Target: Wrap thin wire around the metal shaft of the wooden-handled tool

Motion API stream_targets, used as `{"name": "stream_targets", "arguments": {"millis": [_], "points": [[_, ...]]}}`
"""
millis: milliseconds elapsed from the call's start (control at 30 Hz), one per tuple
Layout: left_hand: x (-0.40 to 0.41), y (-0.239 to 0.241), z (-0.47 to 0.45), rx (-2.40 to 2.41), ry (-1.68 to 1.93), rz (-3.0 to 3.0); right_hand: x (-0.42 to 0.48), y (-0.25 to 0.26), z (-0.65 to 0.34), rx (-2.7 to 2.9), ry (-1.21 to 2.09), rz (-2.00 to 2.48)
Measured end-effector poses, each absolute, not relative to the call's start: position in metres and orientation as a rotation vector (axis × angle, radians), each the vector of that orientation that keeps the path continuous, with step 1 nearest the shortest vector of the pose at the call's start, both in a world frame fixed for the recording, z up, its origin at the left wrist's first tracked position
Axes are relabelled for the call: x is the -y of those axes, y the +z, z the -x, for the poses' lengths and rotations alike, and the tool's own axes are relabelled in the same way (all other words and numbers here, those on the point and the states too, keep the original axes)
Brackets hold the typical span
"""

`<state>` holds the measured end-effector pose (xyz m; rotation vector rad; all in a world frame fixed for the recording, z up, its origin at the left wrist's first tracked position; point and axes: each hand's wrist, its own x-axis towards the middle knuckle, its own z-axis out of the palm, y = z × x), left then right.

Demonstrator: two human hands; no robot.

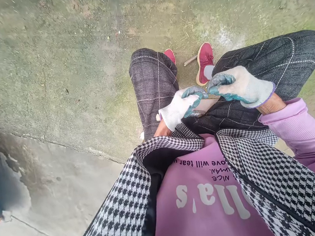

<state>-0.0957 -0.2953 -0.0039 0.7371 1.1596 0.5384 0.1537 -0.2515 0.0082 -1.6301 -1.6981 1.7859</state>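
Note:
My left hand (183,104) and my right hand (237,86) wear white work gloves with blue-green coated palms and fingertips. They meet in front of my lap, fingertips almost touching. Both are closed in a pinch. Whatever lies between the fingers is too small or too covered to name. Just under the hands, between my thighs, shows part of a flat, pale brown surface (205,106); I cannot tell what it is.
My knees are spread in dark checked trousers (150,85). A short stick-like piece (190,60) lies beside my red shoe (205,58). Around me is rough, mossy concrete ground (70,67), with a cracked edge (72,143) and a dark wet patch (4,175) at the left.

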Motion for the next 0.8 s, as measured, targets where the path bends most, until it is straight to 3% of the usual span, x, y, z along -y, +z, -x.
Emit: {"name": "stream_targets", "arguments": {"millis": [200,433,800], "points": [[0.297,-0.020,0.089,-1.252,0.564,-0.899,0.239,0.023,-0.156,2.117,1.709,1.593],[0.311,-0.022,0.079,-1.561,0.649,-1.265,0.254,0.045,-0.126,2.883,0.861,1.797],[0.311,-0.028,0.076,-1.420,0.640,-0.797,0.282,0.015,-0.129,2.040,0.973,1.959]]}}
